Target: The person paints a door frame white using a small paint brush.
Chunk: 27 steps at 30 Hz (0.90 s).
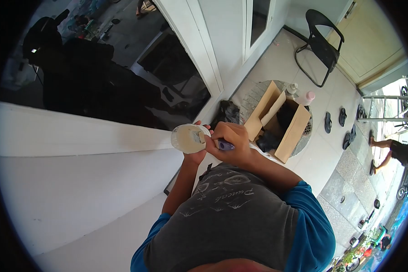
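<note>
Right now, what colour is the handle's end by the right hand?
The handle's end is purple, best seen in the head view.

Across the chest of your dark grey fabric shirt with blue sleeves, you have pale slanted lettering that looks like "Puncak", though the small letters are too faint for certainty.

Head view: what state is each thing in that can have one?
Round whitish cup, open, pale inside, held in left hand.
Purple-handled brush, gripped in right hand, head at the cup.
Brown cardboard box, open, black items inside.
Black metal-framed chair, standing, unoccupied.
Pale yellow door, seemingly shut.
Black flip-flops, unworn.
</note>
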Available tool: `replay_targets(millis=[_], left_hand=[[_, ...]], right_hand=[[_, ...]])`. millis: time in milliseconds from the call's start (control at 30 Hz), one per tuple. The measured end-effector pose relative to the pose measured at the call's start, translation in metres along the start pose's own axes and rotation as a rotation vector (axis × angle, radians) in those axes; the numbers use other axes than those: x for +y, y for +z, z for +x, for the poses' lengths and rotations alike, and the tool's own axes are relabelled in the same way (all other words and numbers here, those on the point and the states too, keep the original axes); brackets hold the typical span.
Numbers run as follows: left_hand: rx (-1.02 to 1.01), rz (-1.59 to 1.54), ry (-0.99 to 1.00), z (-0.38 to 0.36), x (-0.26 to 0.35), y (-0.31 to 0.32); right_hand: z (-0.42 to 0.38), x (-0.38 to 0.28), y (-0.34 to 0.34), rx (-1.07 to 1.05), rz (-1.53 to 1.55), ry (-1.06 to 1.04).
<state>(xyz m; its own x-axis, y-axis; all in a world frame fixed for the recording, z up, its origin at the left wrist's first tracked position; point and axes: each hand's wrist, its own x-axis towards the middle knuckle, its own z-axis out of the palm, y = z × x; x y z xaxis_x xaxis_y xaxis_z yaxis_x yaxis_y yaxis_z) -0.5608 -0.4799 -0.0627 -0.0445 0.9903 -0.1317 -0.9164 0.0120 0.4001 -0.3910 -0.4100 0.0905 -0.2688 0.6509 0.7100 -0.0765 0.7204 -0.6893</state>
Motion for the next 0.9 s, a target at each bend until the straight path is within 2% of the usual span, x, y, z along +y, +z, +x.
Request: replay_targets(millis=[133, 200, 433, 500, 633, 700, 833, 900], left_hand=[[0.018, -0.045, -0.015, 0.025, -0.009, 0.005], [0.038, -0.049, -0.03, 0.032, -0.012, 0.007], [0.064, -0.079, -0.101, 0.06, -0.018, 0.008], [0.085, -0.067, -0.128, 0.067, -0.017, 0.007], [0.1, -0.079, -0.197, 0.082, -0.011, 0.003], [0.109, -0.097, -0.209, 0.09, -0.007, 0.007], [0.083, -0.186, -0.226, 0.109, 0.002, -0.006], [0.094, -0.163, -0.225, 0.121, 0.007, -0.01]], right_hand=[[0.011, 0.021, -0.012, -0.044, -0.043, 0.032], [0.016, 0.027, -0.019, 0.022, -0.027, 0.052], [0.017, 0.045, -0.035, 0.051, -0.016, 0.079], [0.019, 0.046, -0.033, 0.163, -0.035, 0.083], [0.024, 0.05, -0.036, 0.163, -0.08, 0.121], [0.019, 0.058, -0.034, 0.249, -0.014, 0.28], [0.018, 0.081, -0.023, 0.334, 0.01, 0.376], [0.02, 0.085, -0.016, 0.513, 0.322, 0.755]])
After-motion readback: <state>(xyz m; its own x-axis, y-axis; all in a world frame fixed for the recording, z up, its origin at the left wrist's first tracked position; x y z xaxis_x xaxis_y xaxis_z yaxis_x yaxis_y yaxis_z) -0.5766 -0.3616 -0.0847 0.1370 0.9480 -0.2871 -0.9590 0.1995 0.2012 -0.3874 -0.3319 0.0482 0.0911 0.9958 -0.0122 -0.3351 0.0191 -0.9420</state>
